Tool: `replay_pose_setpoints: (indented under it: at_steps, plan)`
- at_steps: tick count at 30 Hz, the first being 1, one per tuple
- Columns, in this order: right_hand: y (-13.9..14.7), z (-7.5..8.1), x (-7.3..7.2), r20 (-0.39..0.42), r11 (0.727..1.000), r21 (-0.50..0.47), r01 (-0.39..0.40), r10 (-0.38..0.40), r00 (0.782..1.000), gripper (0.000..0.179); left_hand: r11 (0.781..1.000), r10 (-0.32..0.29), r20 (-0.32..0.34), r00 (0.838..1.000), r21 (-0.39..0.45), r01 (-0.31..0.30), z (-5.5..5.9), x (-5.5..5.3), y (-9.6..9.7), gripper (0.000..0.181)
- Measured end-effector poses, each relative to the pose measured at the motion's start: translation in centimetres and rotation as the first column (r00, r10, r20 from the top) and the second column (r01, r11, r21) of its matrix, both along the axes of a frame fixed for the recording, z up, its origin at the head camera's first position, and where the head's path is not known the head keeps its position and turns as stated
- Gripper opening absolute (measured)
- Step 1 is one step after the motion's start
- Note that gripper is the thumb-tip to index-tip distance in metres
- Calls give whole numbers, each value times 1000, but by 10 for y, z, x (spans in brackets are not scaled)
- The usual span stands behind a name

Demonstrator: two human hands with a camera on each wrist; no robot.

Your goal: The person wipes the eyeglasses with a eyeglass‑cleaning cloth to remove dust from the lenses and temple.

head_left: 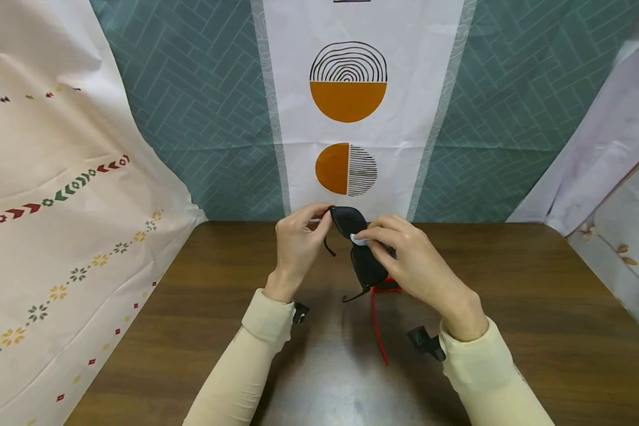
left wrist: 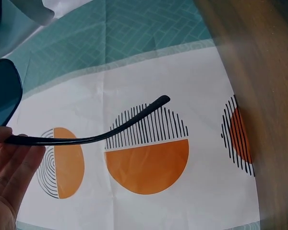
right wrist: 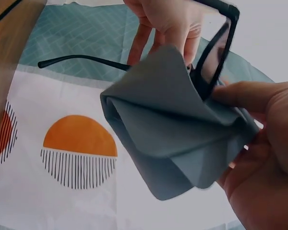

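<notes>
A pair of black sunglasses (head_left: 370, 267) is held tilted above the table in the head view. My left hand (head_left: 298, 244) pinches them at one upper corner, near the hinge. In the left wrist view, a slim black temple arm (left wrist: 72, 141) extends from the left fingers. My right hand (head_left: 418, 257) pinches a folded grey-blue cloth (right wrist: 153, 115) against the sunglasses near the bridge. Only a pale edge of that cloth shows in the head view. In the right wrist view the cloth hangs in folds and hides much of the frame.
Red-framed glasses (head_left: 377, 322) lie on the brown wooden table (head_left: 202, 331), partly behind the sunglasses and right hand. A patterned cloth backdrop (head_left: 213, 118) hangs at the table's far edge. Pale printed fabric (head_left: 42, 266) borders the left side.
</notes>
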State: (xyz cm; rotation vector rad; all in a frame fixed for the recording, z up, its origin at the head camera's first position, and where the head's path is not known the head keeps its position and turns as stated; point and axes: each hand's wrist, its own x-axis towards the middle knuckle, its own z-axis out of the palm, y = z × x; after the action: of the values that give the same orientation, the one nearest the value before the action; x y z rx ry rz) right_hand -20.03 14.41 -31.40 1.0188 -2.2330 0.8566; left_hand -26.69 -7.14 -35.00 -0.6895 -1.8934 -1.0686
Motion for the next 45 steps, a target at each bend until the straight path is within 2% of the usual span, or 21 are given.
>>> replay_pose_setpoints:
  at_steps: [4, 8, 13, 19, 24, 27, 35, 42, 45]
  plan:
    - [5, 0, -1, -15, 999, 19, -39, 39, 999, 29, 1000, -6, 1, 1000, 7, 6, 0, -1, 1, 10]
    - [13, 2, -1, 23, 999, 28, -39, 38, 999, 28, 1000, -11, -4, 1000, 22, 11, 1, -1, 1, 10]
    - [24, 7, -1, 94, 999, -4, 53, -53, 994, 27, 999, 8, 6, 1000, 38, -8, 1, -1, 0, 10]
    - [34, 12, -1, 146, 972, -46, 232, -224, 964, 25, 995, 81, 42, 996, 61, -84, 3, -3, -5, 9]
    - [34, 15, 1, 212, 943, -86, 321, -297, 931, 21, 989, 122, 58, 991, 83, -126, 5, -4, -10, 9]
    - [33, 16, 1, 246, 932, -115, 344, -309, 919, 19, 987, 131, 60, 990, 88, -136, 5, -5, -11, 10]
    - [30, 14, -2, 269, 919, -148, 364, -317, 909, 15, 982, 166, 102, 981, 70, -173, 7, -8, -15, 11]
    - [29, 15, -4, 353, 902, -135, 410, -343, 871, 14, 973, 211, 178, 961, 51, -223, 9, -8, -18, 11]
    - [28, 14, -6, 399, 899, -143, 413, -330, 855, 15, 969, 229, 214, 950, 38, -242, 9, -7, -20, 11]
